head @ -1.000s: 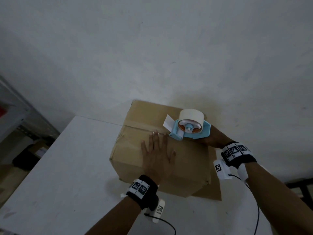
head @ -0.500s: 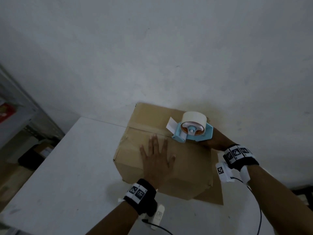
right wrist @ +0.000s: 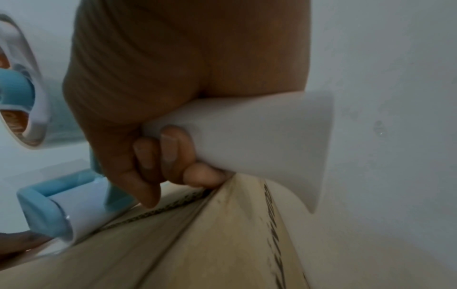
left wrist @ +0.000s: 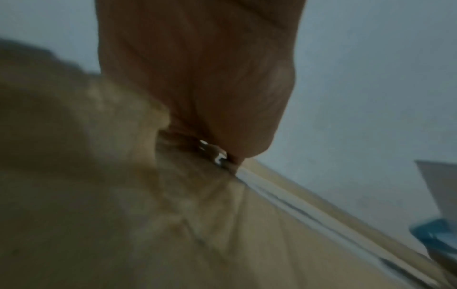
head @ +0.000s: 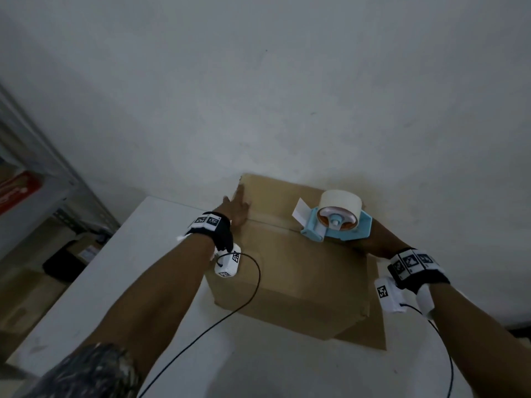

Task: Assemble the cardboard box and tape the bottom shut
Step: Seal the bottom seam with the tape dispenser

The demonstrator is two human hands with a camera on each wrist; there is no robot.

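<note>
A brown cardboard box point(head: 301, 271) stands on the white table point(head: 115, 282), its flaps closed on top, with a strip of tape along the seam. My left hand point(head: 237, 209) lies flat with straight fingers on the box's far left corner, over the taped seam point(left wrist: 284, 201). My right hand point(head: 376, 239) grips the white handle point(right wrist: 259, 140) of a light blue tape dispenser point(head: 334, 222), which rests on the seam toward the right. A cream tape roll point(head: 340, 201) sits on the dispenser, and a loose tape end point(head: 300, 212) sticks up at its front.
A white wall point(head: 287, 96) rises right behind the box. A metal shelf point(head: 43, 182) stands at the left, with dark items on the floor point(head: 71, 257) below it. A cardboard flap point(head: 370, 331) sticks out at the box's lower right. Wrist cables point(head: 201, 331) trail across the table.
My left hand has slid from the middle of the box top to its far left corner. The dispenser has stayed near the right part of the seam.
</note>
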